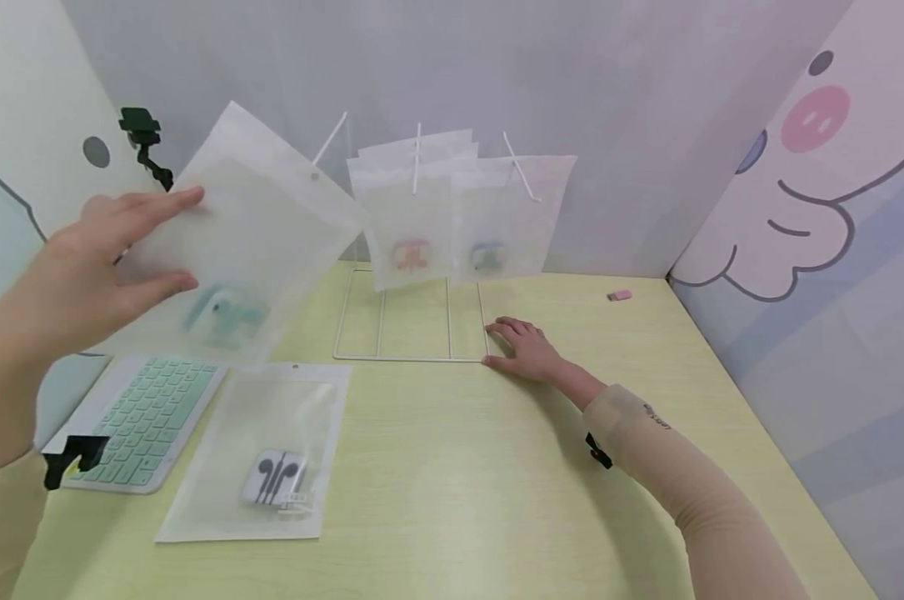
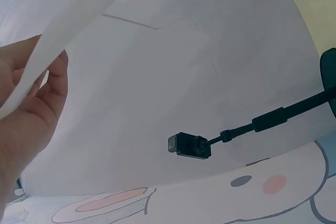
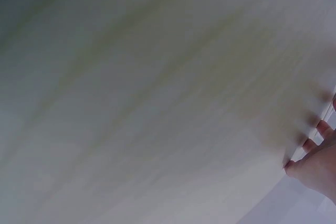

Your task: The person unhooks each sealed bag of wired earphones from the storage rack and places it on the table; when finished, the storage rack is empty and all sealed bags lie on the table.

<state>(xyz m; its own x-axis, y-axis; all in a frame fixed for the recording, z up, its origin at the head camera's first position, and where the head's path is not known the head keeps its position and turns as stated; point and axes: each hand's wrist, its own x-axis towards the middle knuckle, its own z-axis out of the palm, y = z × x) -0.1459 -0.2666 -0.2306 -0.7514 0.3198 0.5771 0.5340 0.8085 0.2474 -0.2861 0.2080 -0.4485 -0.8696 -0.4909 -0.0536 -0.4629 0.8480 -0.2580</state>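
My left hand (image 1: 95, 267) holds a frosted zip bag (image 1: 264, 217) between thumb and fingers, raised and tilted. Inside it shows a teal earphone set (image 1: 227, 315). The bag's punched hole is close to the tip of the left hook of a white wire rack (image 1: 392, 359); I cannot tell whether the hook passes through it. In the left wrist view the bag's pale edge (image 2: 58, 24) crosses the hand. On the rack's other hooks hang bags with red earphones (image 1: 411, 256) and blue earphones (image 1: 487, 257). My right hand (image 1: 525, 348) rests on the table, fingertips touching the rack's right base wire.
A flat bag with black-and-white earphones (image 1: 275, 477) lies at the front left. Beside it is a mint-keyed keyboard (image 1: 147, 421). A small pink USB stick (image 1: 620, 295) lies at the back right. A black camera arm (image 1: 146, 142) stands behind the left hand.
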